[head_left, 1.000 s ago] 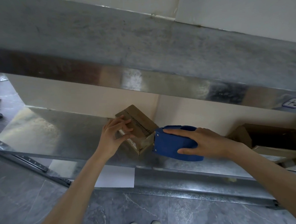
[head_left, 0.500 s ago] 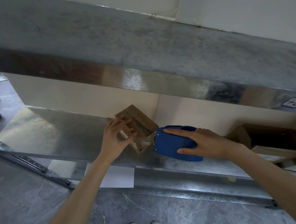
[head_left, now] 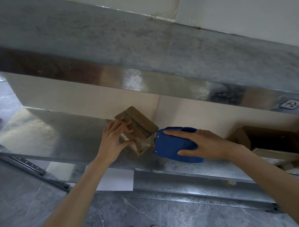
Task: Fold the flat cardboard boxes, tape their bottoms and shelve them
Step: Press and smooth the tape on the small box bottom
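Over the shelf (head_left: 58,137) your left hand (head_left: 114,142), now lower, grips the nearly sealed cardboard box (head_left: 138,121), right hand (head_left: 205,145) clasping the tape dispenser (head_left: 172,145) beside those fingers (head_left: 123,123).

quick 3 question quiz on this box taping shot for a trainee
1. True or false: the left hand holds the tape dispenser.
2. What sits at the far right of the metal shelf? A: open cardboard boxes. B: a bucket. C: a coil of rope.
3. Name the thing that the left hand grips.
Key: 1 false, the right hand holds it. 2 A. 3 the small cardboard box.
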`<state>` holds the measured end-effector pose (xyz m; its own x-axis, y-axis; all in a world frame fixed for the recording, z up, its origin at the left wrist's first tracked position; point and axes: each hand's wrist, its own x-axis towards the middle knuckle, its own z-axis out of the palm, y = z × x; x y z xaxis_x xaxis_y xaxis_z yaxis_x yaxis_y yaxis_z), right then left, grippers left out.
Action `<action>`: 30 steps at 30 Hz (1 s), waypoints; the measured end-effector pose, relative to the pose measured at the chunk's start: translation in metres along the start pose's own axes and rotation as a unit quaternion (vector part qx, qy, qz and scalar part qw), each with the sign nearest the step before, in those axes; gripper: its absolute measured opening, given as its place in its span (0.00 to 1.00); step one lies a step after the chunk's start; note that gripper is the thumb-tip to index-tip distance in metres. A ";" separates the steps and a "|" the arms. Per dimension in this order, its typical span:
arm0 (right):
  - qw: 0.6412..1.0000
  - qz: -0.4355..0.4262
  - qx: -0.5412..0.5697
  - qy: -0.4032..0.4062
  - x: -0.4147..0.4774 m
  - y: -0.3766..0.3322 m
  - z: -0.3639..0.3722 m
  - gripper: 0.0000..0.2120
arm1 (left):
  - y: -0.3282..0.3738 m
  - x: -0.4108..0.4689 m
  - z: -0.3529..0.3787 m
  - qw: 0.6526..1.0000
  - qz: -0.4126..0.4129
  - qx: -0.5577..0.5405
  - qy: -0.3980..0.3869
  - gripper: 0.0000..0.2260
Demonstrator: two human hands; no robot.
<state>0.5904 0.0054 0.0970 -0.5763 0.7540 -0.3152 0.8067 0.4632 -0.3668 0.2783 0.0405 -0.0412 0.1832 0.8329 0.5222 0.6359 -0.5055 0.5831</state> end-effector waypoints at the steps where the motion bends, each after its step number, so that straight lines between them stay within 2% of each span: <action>1: 1.000 -0.002 -0.001 0.001 0.000 0.000 0.000 0.32 | -0.001 0.000 -0.001 1.000 0.006 0.008 -0.006 0.23; 4: 1.000 -0.005 -0.008 0.005 0.000 0.002 -0.001 0.33 | 0.001 -0.003 -0.004 0.999 0.018 0.028 -0.037 0.21; 7: 1.000 -0.010 -0.022 0.004 0.002 0.002 -0.001 0.33 | 0.010 -0.010 -0.007 0.996 -0.007 0.045 -0.072 0.28; 12: 0.999 -0.009 -0.044 -0.005 0.005 0.002 -0.001 0.33 | 0.032 -0.014 0.006 0.994 -0.044 0.076 -0.068 0.37; 16: 0.999 -0.015 -0.049 -0.004 0.004 0.002 -0.002 0.33 | 0.048 -0.015 0.025 0.991 -0.085 0.098 -0.021 0.35; 19: 0.999 -0.022 -0.049 -0.004 0.001 0.001 -0.006 0.32 | 0.055 -0.014 0.030 0.988 -0.075 0.132 0.015 0.30; 21: 0.999 -0.031 -0.044 -0.005 0.000 -0.001 -0.010 0.32 | 0.055 -0.016 0.027 0.993 -0.063 0.099 0.010 0.29; 25: 0.997 -0.060 -0.048 -0.018 0.001 -0.013 -0.013 0.31 | 0.042 -0.026 0.015 0.997 -0.042 0.006 -0.060 0.31; 30: 0.995 -0.084 -0.047 -0.023 0.012 -0.016 -0.012 0.30 | 0.037 -0.027 0.002 0.991 -0.065 -0.087 -0.080 0.31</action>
<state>0.5721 0.0128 0.1091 -0.7074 0.6412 -0.2976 0.7062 0.6234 -0.3356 0.2988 -0.0006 -0.0350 0.2341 0.9116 0.3379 0.5251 -0.4111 0.7452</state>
